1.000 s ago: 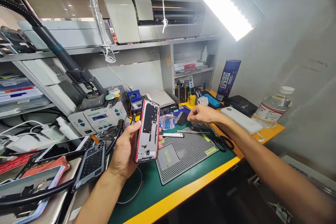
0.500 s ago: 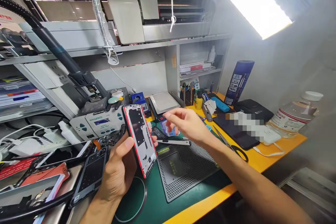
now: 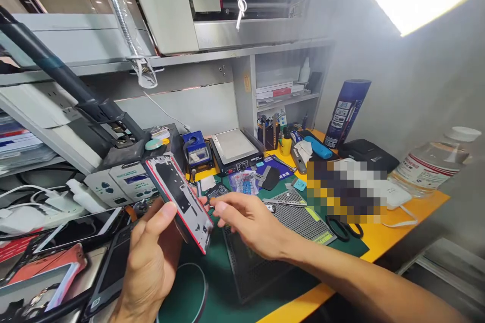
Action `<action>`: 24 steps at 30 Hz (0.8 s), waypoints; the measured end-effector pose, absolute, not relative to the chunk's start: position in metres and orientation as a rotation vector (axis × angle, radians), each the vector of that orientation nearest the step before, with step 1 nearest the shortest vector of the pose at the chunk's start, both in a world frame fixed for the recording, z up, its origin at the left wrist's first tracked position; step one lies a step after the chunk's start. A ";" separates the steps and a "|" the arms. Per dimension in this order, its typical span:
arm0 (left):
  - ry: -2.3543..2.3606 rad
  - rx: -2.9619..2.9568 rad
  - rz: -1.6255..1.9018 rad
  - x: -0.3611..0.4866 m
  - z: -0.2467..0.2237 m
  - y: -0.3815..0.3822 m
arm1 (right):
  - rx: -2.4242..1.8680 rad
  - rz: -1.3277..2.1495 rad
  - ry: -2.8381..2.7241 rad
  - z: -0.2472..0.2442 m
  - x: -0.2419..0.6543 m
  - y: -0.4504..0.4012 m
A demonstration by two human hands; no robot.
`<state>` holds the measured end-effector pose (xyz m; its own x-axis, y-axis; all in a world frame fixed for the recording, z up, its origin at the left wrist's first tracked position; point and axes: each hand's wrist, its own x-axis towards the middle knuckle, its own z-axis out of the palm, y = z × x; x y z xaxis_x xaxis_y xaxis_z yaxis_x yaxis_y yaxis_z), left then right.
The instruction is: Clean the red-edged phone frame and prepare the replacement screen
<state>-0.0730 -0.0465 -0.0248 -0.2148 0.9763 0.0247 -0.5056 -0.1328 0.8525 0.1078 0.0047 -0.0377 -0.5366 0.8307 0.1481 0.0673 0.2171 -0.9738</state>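
Right hand, its grip unclear, has dropped beside the phone frame left hand holds.

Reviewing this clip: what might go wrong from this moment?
1. The red-edged phone frame is tilted in the left hand, clear of the green mat; if the grip loosens, it could slip and drop.
2. The right hand has its fingertips close to the frame's edge, possibly touching it; a careless push might jolt it. Whether they pinch anything small is unclear.
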 end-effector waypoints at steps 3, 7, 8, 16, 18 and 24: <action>0.922 0.741 1.669 -0.069 -0.029 -0.045 | -0.739 1.445 -1.814 -0.033 0.112 0.001; 0.902 0.867 1.683 -0.068 -0.035 -0.044 | -0.684 1.476 -1.751 -0.041 0.106 -0.002; 0.906 0.906 1.679 -0.067 -0.037 -0.044 | -0.673 1.517 -1.693 -0.043 0.105 -0.002; 0.926 0.988 1.734 -0.066 -0.029 -0.044 | -0.449 2.097 -1.250 -0.033 0.118 0.015; 0.909 0.991 1.748 -0.069 -0.025 -0.046 | -0.364 2.218 -1.185 -0.030 0.123 0.019; 0.908 1.051 1.750 -0.069 -0.024 -0.054 | -0.373 2.192 -1.239 -0.033 0.122 0.018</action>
<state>-0.0691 -0.0540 -0.0244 -0.2579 0.9261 0.2753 -0.3084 -0.3489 0.8849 0.1220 0.0184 -0.0328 -0.7884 0.6137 0.0423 -0.3528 -0.3946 -0.8484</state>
